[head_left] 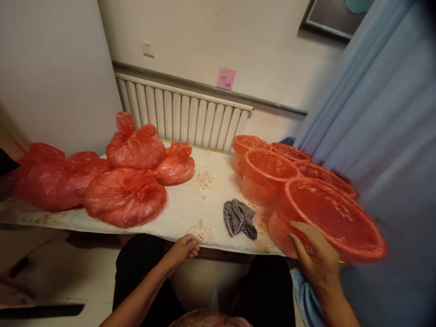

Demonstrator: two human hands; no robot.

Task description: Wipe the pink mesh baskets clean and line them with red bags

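Note:
My right hand (318, 256) is at the front outer side of a large orange-red plastic basket (282, 231), which has a red bag lining it. Thumb and fingers are apart, close against the basket's wall; I cannot tell how firmly they touch. Near the table's front edge, my left hand (186, 247) is loosely curled and nothing shows in it. A crumpled grey cloth (239, 219) with pinkish edging lies between the hands, left of the large basket. Behind that basket stands a smaller lined basket (259, 186) with a perforated side.
More orange baskets (236, 159) stand at the back right, beside a blue curtain (368, 131). Several knotted red plastic bags (126, 200) sit full on the left of the patterned tablecloth (184, 204). A white radiator (184, 113) runs along the wall behind.

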